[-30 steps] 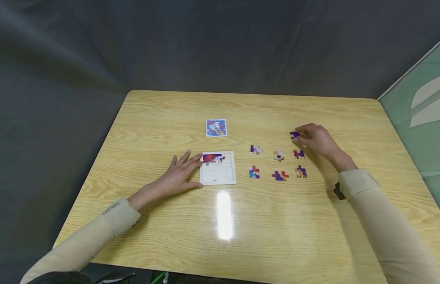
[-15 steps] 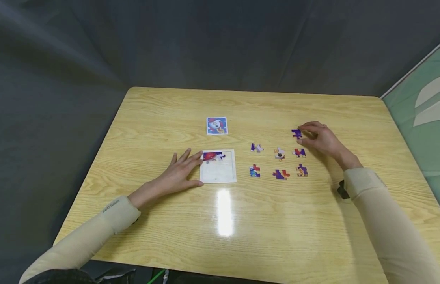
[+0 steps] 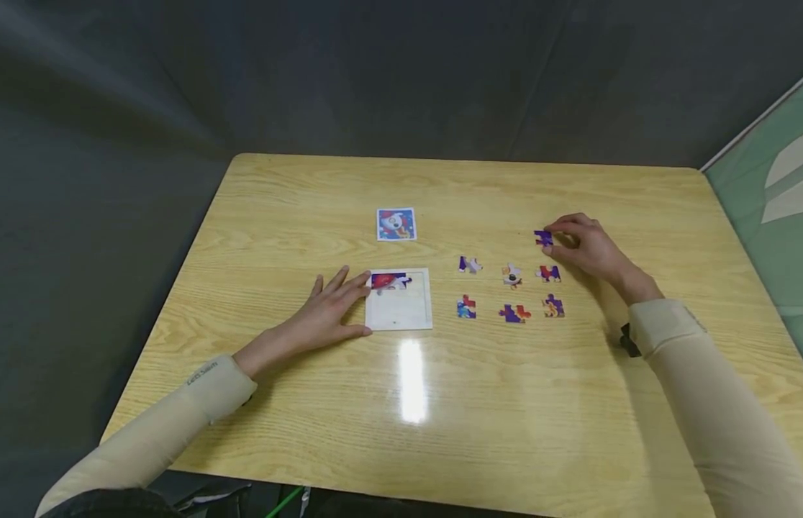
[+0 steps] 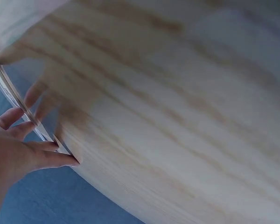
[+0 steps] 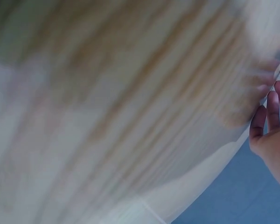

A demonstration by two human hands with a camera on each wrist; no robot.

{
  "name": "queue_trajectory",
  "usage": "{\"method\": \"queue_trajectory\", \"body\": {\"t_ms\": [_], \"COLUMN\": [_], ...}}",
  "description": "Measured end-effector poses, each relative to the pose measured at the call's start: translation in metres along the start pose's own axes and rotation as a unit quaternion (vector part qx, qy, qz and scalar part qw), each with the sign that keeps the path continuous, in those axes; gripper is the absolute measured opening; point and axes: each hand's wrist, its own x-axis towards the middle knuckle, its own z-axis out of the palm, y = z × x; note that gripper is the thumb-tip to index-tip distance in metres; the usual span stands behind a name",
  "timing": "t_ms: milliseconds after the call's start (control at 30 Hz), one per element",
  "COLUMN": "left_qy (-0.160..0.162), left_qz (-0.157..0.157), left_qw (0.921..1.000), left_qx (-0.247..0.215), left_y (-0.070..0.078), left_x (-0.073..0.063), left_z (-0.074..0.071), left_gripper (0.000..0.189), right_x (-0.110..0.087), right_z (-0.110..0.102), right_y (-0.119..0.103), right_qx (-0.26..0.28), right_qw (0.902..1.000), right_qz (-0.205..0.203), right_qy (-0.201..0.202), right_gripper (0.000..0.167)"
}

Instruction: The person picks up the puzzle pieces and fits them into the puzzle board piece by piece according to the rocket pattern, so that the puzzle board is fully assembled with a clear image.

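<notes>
My left hand (image 3: 324, 313) lies with fingers spread and straight along the left edge of a white puzzle board (image 3: 401, 311). In the left wrist view, the left fingertips (image 4: 51, 145) touch the board's thin edge. A red, white and purple puzzle section (image 3: 386, 280) sits in the board's upper left. To the right, my right hand (image 3: 592, 248) pinches a purple jigsaw piece (image 3: 542, 237) between thumb and index finger at its right corners, low over the table. In the right wrist view the right fingers (image 5: 272, 112) show only at the edge, and the piece is mostly hidden.
Several loose jigsaw pieces lie spaced out between the board and my right hand, among them a dog-face piece (image 3: 511, 276) and a blue-and-red piece (image 3: 466, 307). A small square picture card (image 3: 396, 224) lies behind the board. The wooden table (image 3: 311, 417) reflects a light.
The right fingertips have shifted slightly right along the purple jigsaw piece, leaving more of it showing. My left hand stays against the board. The whole head view has tilted slightly.
</notes>
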Motion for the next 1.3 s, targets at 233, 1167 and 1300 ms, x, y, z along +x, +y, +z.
{"method": "queue_trajectory", "body": {"t_ms": [233,1167,1300], "left_qy": [0.002,0.001,0.001], "left_qz": [0.000,0.005,0.005], "left_qw": [1.0000,1.0000,1.0000], "left_qx": [0.004,-0.002,-0.002], "left_y": [0.000,-0.003,-0.002], "left_x": [0.001,0.000,0.000], "left_z": [0.001,0.002,0.001], "left_gripper": [0.072,0.071,0.072], "right_x": [-0.001,0.003,0.004], "right_z": [0.002,0.004,0.005], "right_y": [-0.004,-0.021,-0.023], "right_qx": [-0.027,-0.139,-0.150], "right_qw": [0.9995,0.9900,0.9880], "right_qz": [-0.011,-0.007,-0.023], "right_qy": [0.012,0.022,0.028], "right_gripper": [0.043,0.047,0.045]}}
